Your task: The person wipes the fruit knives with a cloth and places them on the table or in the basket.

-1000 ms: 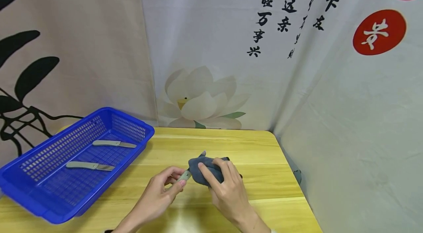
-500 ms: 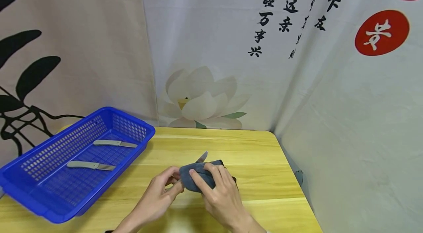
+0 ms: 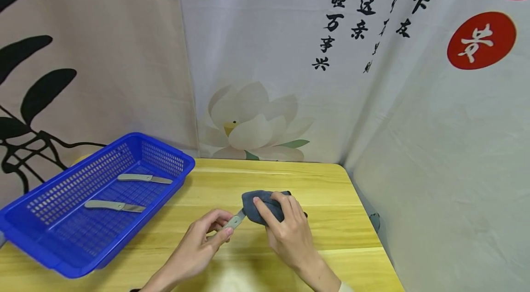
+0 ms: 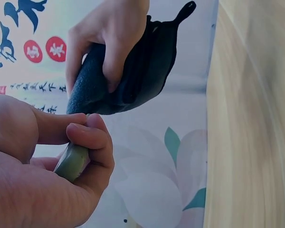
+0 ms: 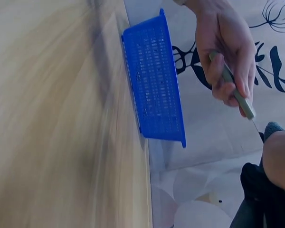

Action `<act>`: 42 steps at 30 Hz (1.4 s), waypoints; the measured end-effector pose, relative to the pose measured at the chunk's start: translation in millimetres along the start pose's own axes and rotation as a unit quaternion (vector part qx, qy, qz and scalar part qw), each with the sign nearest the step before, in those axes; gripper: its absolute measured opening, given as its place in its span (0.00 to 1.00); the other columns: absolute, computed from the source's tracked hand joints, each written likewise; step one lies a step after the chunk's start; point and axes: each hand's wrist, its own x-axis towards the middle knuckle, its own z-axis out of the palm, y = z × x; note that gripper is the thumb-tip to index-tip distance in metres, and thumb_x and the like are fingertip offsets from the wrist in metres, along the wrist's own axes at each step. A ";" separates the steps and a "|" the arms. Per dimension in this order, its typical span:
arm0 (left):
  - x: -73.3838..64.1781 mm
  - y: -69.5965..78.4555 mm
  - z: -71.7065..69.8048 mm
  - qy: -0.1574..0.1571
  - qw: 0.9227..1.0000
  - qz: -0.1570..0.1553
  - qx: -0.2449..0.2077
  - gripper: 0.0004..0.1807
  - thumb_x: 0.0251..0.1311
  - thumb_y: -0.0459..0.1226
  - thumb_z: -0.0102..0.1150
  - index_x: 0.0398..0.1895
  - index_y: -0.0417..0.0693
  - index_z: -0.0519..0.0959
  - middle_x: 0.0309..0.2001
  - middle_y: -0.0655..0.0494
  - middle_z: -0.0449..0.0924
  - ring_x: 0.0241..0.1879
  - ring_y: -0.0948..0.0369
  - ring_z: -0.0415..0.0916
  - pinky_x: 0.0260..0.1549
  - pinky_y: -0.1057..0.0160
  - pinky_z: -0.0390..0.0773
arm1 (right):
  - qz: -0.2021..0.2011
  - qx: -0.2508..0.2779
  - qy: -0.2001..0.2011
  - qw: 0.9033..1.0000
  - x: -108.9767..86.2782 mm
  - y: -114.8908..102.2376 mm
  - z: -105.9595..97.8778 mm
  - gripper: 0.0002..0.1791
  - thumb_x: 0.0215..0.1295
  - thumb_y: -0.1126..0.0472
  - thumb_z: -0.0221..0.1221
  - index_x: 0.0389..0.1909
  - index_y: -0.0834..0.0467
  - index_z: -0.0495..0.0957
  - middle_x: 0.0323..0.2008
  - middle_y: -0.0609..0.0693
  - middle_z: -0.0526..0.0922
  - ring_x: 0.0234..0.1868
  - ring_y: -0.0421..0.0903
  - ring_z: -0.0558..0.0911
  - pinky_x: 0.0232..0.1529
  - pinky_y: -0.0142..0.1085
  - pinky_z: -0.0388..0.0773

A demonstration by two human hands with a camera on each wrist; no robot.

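Note:
My left hand (image 3: 198,241) grips the pale green handle of a knife (image 3: 234,221) above the table. Its blade runs into a folded dark blue-grey cloth (image 3: 261,207), which hides most of the metal. My right hand (image 3: 290,232) pinches that cloth around the blade, fingers on top and thumb underneath. In the left wrist view the handle's butt end shows inside the curled left fingers, and the cloth (image 4: 156,71) hangs with a small loop at its corner. A thin strip of blade shows between handle and cloth in the right wrist view.
A blue plastic basket (image 3: 66,262) stands at the left of the wooden table (image 3: 331,200). Two knives with pale green handles, a farther one (image 3: 134,177) and a nearer one (image 3: 103,204), lie inside it. A printed curtain (image 3: 265,30) closes off the back and right side.
My right hand with the cloth slid toward the handle, baring the blade tip, then moved back out toward the tip, covering it again. The left hand stays nearly still.

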 end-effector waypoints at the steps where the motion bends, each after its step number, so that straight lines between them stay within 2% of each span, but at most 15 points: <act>1: -0.3 -0.2 0.1 0.000 1.000 0.005 0.000 0.10 0.85 0.37 0.61 0.60 0.45 0.83 0.43 0.51 0.84 0.43 0.64 0.82 0.39 0.66 0.83 | 0.004 0.000 0.000 1.000 0.1 2.2 -0.1 0.28 0.76 0.65 0.55 0.73 0.47 0.84 0.57 0.62 0.84 0.49 0.56 0.82 0.51 0.50 0.89; 4: -1.4 -0.9 0.5 0.002 1.000 0.015 0.002 0.09 0.84 0.38 0.62 0.59 0.46 0.84 0.42 0.51 0.84 0.42 0.64 0.81 0.39 0.66 0.83 | 0.016 0.002 0.002 1.000 0.1 8.8 -0.8 0.34 0.65 0.68 0.65 0.73 0.48 0.85 0.56 0.63 0.83 0.48 0.57 0.82 0.49 0.50 0.89; 8: -1.5 -3.0 0.5 -0.001 1.000 0.021 0.005 0.09 0.84 0.39 0.63 0.59 0.47 0.84 0.42 0.53 0.84 0.42 0.65 0.82 0.41 0.66 0.83 | 0.036 0.005 0.003 0.999 0.0 18.2 -2.7 0.38 0.58 0.70 0.72 0.72 0.48 0.85 0.56 0.63 0.83 0.45 0.56 0.80 0.44 0.49 0.87; 12: -1.2 -5.7 0.2 -0.006 1.000 0.018 0.007 0.11 0.83 0.39 0.64 0.60 0.46 0.85 0.42 0.53 0.85 0.41 0.66 0.84 0.40 0.67 0.82 | 0.061 0.005 0.007 0.998 -0.1 26.5 -6.8 0.38 0.58 0.71 0.74 0.72 0.49 0.85 0.57 0.64 0.83 0.45 0.56 0.79 0.43 0.49 0.86; 15: -0.8 -6.9 -0.2 -0.008 1.000 0.002 0.001 0.12 0.83 0.40 0.64 0.62 0.46 0.84 0.41 0.51 0.86 0.38 0.65 0.83 0.32 0.67 0.81 | 0.070 0.011 0.014 0.997 -1.3 27.5 -10.2 0.38 0.59 0.71 0.74 0.72 0.50 0.85 0.57 0.65 0.82 0.46 0.57 0.80 0.44 0.50 0.85; 18: 0.0 -6.4 -0.7 -0.004 1.000 -0.016 -0.010 0.14 0.83 0.40 0.64 0.63 0.45 0.83 0.42 0.50 0.85 0.34 0.65 0.81 0.26 0.66 0.81 | 0.060 0.020 0.014 0.998 -2.6 20.8 -11.9 0.38 0.59 0.71 0.73 0.73 0.50 0.84 0.58 0.64 0.82 0.46 0.56 0.80 0.44 0.50 0.86; 23: 1.5 -5.2 -0.5 0.000 1.000 -0.019 -0.020 0.16 0.84 0.40 0.64 0.66 0.43 0.82 0.43 0.48 0.86 0.32 0.64 0.80 0.27 0.65 0.83 | 0.014 0.026 0.006 1.000 -2.4 -1.9 -10.9 0.35 0.64 0.68 0.65 0.74 0.48 0.84 0.57 0.62 0.84 0.48 0.55 0.82 0.48 0.48 0.88; 28: 2.4 -4.7 -0.4 -0.003 1.000 -0.016 -0.019 0.17 0.84 0.40 0.63 0.67 0.42 0.82 0.44 0.47 0.86 0.33 0.64 0.81 0.26 0.63 0.84 | -0.025 0.031 -0.005 0.999 -1.0 -21.4 -9.8 0.26 0.85 0.62 0.49 0.76 0.48 0.82 0.58 0.60 0.84 0.51 0.53 0.83 0.53 0.47 0.89; 29: 2.6 -4.7 -0.6 -0.004 1.000 -0.019 -0.020 0.16 0.85 0.39 0.62 0.67 0.43 0.82 0.45 0.47 0.86 0.34 0.63 0.81 0.26 0.63 0.84 | -0.029 0.032 -0.009 0.999 -0.9 -23.7 -9.5 0.26 0.85 0.62 0.51 0.76 0.48 0.82 0.59 0.60 0.84 0.52 0.52 0.83 0.54 0.47 0.89; 31: 2.8 -4.7 -1.2 -0.010 0.999 -0.023 -0.024 0.15 0.85 0.39 0.61 0.66 0.44 0.82 0.47 0.46 0.85 0.36 0.63 0.82 0.27 0.62 0.84 | -0.035 0.033 -0.017 0.999 -0.8 -26.8 -9.1 0.27 0.79 0.63 0.59 0.77 0.47 0.81 0.60 0.59 0.84 0.52 0.52 0.83 0.54 0.46 0.89; 35: 2.4 -4.5 -3.0 -0.023 0.999 -0.025 -0.033 0.14 0.86 0.39 0.59 0.65 0.44 0.82 0.49 0.45 0.84 0.37 0.62 0.81 0.27 0.63 0.82 | -0.037 0.032 -0.030 0.998 -1.4 -28.7 -8.4 0.44 0.55 0.65 0.77 0.77 0.47 0.81 0.61 0.59 0.83 0.53 0.52 0.82 0.55 0.46 0.89; 36: 2.0 -4.4 -3.2 -0.026 0.999 -0.023 -0.035 0.13 0.86 0.39 0.58 0.65 0.44 0.81 0.49 0.45 0.83 0.36 0.62 0.80 0.27 0.63 0.82 | -0.037 0.032 -0.029 0.998 -1.4 -28.6 -8.2 0.44 0.55 0.65 0.77 0.77 0.47 0.81 0.61 0.59 0.83 0.53 0.52 0.82 0.54 0.46 0.90; 38: 1.2 -4.1 -3.3 -0.031 0.999 -0.020 -0.036 0.13 0.87 0.39 0.58 0.64 0.44 0.81 0.47 0.45 0.83 0.36 0.63 0.80 0.26 0.64 0.81 | -0.036 0.032 -0.027 0.998 -1.6 -27.8 -7.3 0.39 0.62 0.64 0.73 0.77 0.47 0.81 0.61 0.59 0.83 0.52 0.52 0.82 0.54 0.46 0.89; 42: -0.6 -4.2 -2.7 -0.031 0.999 -0.012 -0.035 0.16 0.86 0.40 0.60 0.66 0.41 0.80 0.46 0.45 0.83 0.37 0.64 0.81 0.27 0.65 0.81 | -0.031 0.024 -0.015 0.999 -1.5 -24.3 -4.8 0.25 0.84 0.61 0.53 0.76 0.47 0.82 0.60 0.59 0.84 0.50 0.52 0.82 0.52 0.46 0.89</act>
